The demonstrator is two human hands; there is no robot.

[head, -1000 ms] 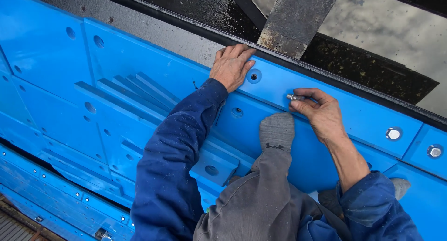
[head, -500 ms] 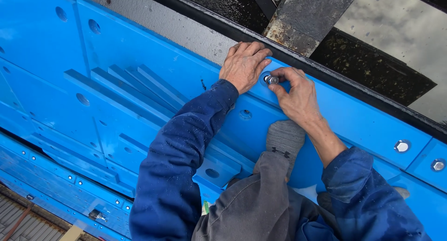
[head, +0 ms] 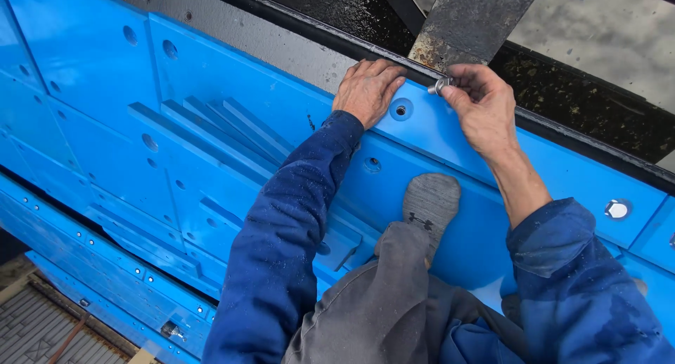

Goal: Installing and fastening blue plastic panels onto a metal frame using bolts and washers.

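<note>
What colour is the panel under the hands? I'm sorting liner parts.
Bright blue panel; the head view shows it clearly.

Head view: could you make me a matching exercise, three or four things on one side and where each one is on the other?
Things:
1. left hand
2. right hand
3. empty bolt hole
4. fitted hex bolt

Places:
A. far right on the blue panel
B. between the two hands
C. flat on the panel's top edge
D. pinching a small metal fastener

Pairs: 1-C, 2-D, 3-B, 4-A
</note>
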